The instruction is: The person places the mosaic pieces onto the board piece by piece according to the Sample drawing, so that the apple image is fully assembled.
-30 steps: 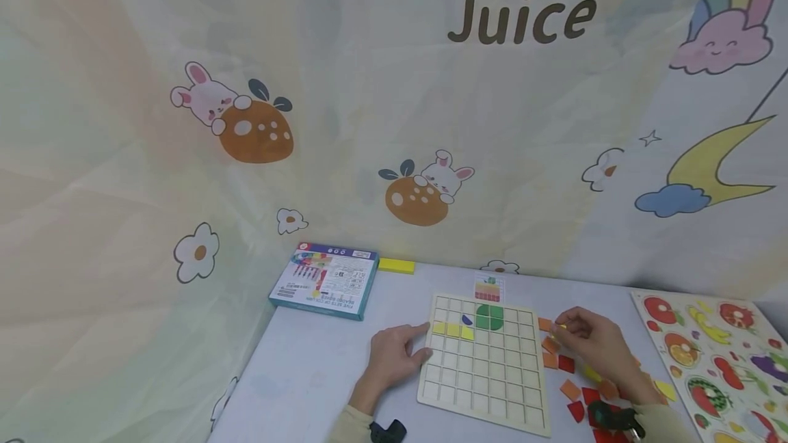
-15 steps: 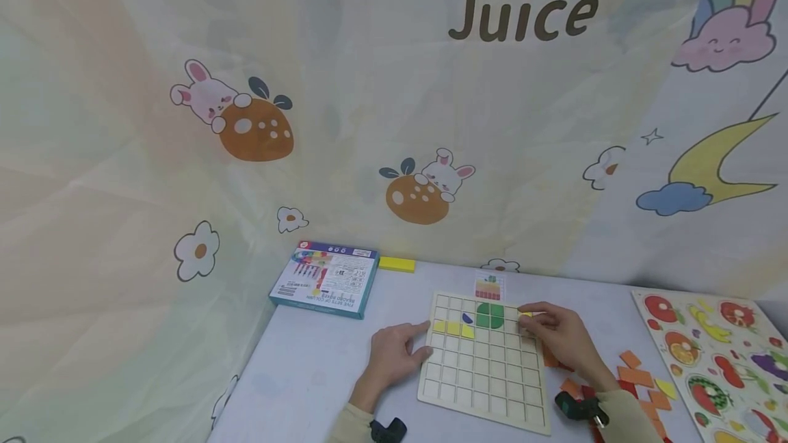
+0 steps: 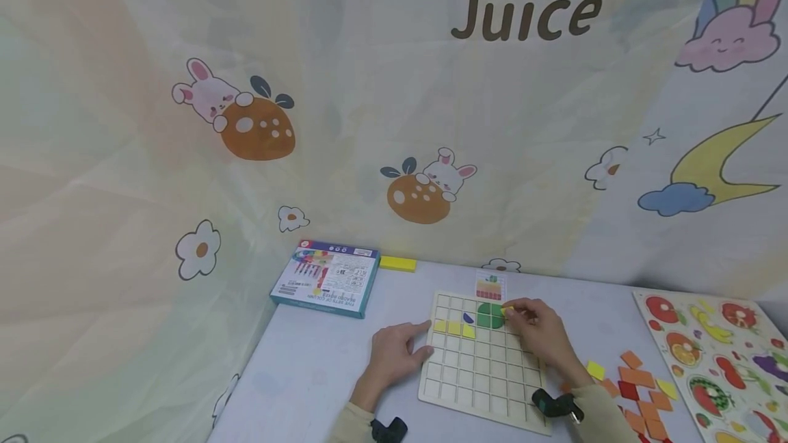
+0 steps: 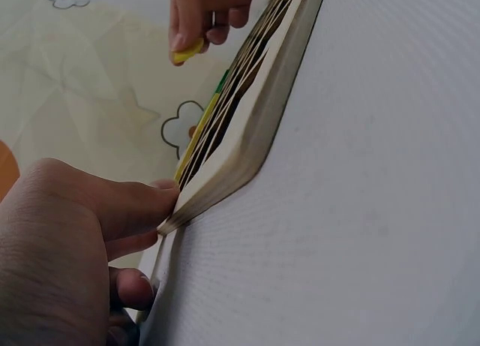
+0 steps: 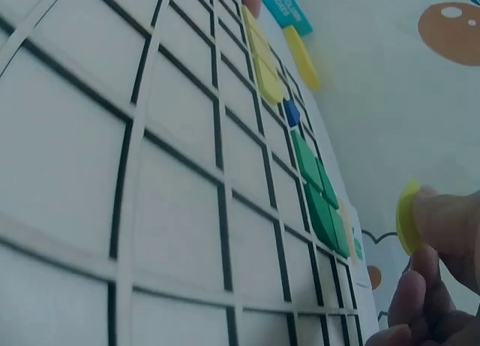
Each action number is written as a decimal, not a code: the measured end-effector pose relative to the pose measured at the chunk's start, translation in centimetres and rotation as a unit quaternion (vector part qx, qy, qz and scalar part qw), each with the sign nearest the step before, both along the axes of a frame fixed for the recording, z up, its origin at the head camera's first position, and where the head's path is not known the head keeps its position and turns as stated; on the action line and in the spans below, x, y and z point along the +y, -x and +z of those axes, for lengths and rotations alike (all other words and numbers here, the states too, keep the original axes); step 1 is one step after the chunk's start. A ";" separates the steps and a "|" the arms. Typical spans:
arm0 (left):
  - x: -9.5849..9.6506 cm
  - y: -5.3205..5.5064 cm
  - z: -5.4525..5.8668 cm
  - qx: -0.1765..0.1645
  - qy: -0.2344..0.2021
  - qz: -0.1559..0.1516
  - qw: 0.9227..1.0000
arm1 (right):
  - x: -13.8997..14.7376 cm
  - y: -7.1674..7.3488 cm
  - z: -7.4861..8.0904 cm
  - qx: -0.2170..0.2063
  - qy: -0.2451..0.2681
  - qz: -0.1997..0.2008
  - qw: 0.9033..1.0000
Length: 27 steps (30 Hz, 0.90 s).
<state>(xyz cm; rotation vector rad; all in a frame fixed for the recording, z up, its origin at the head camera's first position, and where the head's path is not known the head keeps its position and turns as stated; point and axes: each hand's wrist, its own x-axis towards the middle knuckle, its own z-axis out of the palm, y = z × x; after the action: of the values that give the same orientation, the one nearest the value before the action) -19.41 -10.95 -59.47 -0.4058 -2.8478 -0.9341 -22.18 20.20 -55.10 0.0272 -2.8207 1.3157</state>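
Observation:
My left hand (image 3: 394,355) rests at the left edge of a pale gridded board (image 3: 480,376), its index finger and thumb spread apart along the rim. In the left wrist view, a fingertip (image 4: 166,192) touches the board's edge. My right hand (image 3: 542,330) pinches a small yellow piece (image 5: 409,218) with a curved edge, held above the board's upper right beside the green pieces (image 3: 489,316). In the right wrist view, thumb and finger hold that piece clear of the grid. Yellow squares (image 3: 454,329) and a blue piece (image 3: 468,318) sit in the board's cells.
Loose orange, red and yellow pieces (image 3: 637,378) lie right of the board, partly behind the right forearm. A fruit picture board (image 3: 720,361) is farther right. A small picture card (image 3: 490,286) lies behind the grid; a box (image 3: 326,279) and yellow block (image 3: 397,264) stand back left.
From the loose pieces at the right, my right hand has moved left over the board, carrying the yellow piece. My left hand stays at the board's left edge.

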 end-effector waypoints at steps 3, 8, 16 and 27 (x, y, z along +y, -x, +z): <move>0.0 0.0 0.0 -0.004 -0.001 0.001 1.000 | -0.4 0.1 0.2 -0.020 0.017 -0.005 1.000; -0.1 0.0 0.0 -0.006 -0.001 0.002 1.000 | -0.8 0.1 -0.2 -0.046 0.040 0.021 0.998; 0.0 0.0 0.0 -0.002 -0.005 0.004 1.000 | -1.2 -0.3 -0.9 -0.042 0.037 0.028 0.998; 0.1 0.1 -0.2 0.011 0.005 0.005 1.000 | -1.3 -0.8 -0.4 -0.058 0.046 -0.024 0.997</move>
<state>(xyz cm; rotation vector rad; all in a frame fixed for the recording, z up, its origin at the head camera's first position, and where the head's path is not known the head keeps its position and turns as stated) -19.47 -10.90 -59.71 -0.4006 -2.8331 -0.9081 -21.35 18.90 -55.46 -0.1216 -2.8317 1.4807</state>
